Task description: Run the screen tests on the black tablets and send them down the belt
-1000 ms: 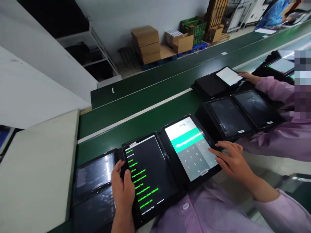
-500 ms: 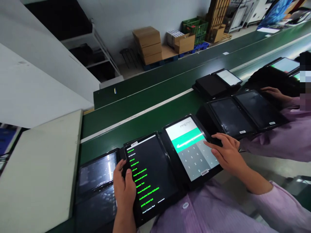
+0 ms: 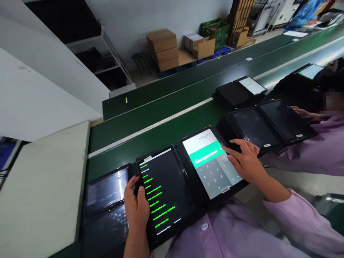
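Observation:
Two tablets lie side by side on the green belt (image 3: 161, 125) in front of me. My left hand (image 3: 136, 207) grips the left edge of the tablet with green menu text (image 3: 168, 193), thumb on its bezel. My right hand (image 3: 243, 159) hovers over the tablet showing a keypad and a green bar (image 3: 209, 161), forefinger stretched out to the right end of the green bar, other fingers curled. Whether the fingertip touches the glass I cannot tell.
A third tablet (image 3: 106, 195) with a dark screen lies left of my left hand. To the right a co-worker in a purple sleeve (image 3: 309, 150) handles more dark tablets (image 3: 268, 123). A white table (image 3: 40, 190) stands left; cardboard boxes (image 3: 162, 46) sit beyond the belt.
My right hand has moved up the keypad tablet from its lower right keys to the green bar. The co-worker's hand left the far white-screen tablet. My left hand has not moved.

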